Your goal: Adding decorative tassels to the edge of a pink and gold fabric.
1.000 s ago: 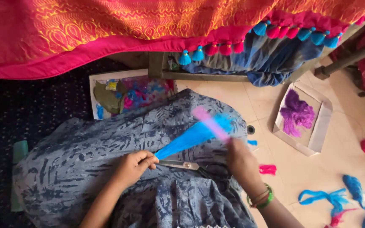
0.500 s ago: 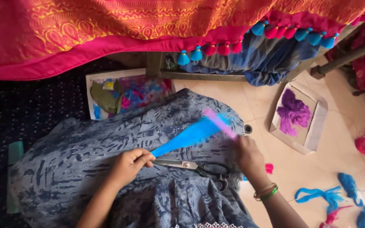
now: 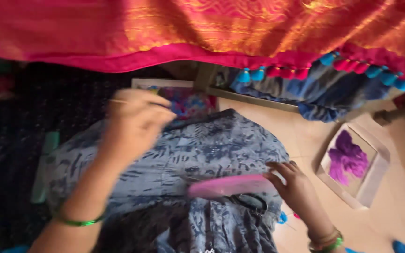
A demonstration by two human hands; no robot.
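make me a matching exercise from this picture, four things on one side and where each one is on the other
Things:
1. pink comb-shaped strip
2. purple thread tuft in a white tray
3. thin needle-like stick
4. black-handled scissors

Places:
A. on the floor at right
B. on the blue patterned cloth, under the strip
C. at the left hand
D. at the right hand

Pairs: 1-D, 2-A, 3-C, 4-B

A flat pink strip (image 3: 228, 186), motion-blurred, lies level across the blue patterned lap, its right end pinched in the right hand (image 3: 296, 187). The raised left hand (image 3: 134, 124) pinches a thin pale stick (image 3: 118, 100).
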